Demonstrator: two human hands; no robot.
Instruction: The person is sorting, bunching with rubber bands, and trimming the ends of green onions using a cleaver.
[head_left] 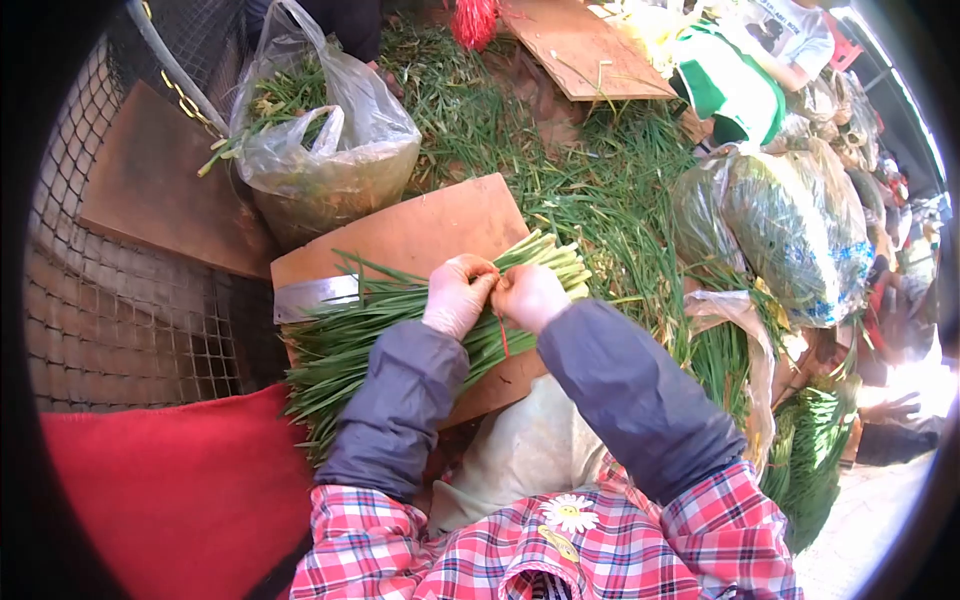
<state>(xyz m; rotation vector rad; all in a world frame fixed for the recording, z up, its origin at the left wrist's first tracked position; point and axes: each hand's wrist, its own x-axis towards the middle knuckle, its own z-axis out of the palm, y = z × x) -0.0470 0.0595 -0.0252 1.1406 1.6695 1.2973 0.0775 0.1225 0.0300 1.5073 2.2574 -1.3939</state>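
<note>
Before me I see a board [430,225] with the bundle of greens [345,345] lying across it. At its far left sits a carrier bag [345,175] with leaves inside — left of that, a second board [160,180] by the mesh [75,250]. Near left, a cloth [180,480]. Leaf litter [630,160] lies beyond; far right, filled bags [795,225].

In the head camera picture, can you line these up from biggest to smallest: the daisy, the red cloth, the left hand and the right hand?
1. Red cloth
2. Left hand and right hand: too alike to rank
3. Daisy
</note>
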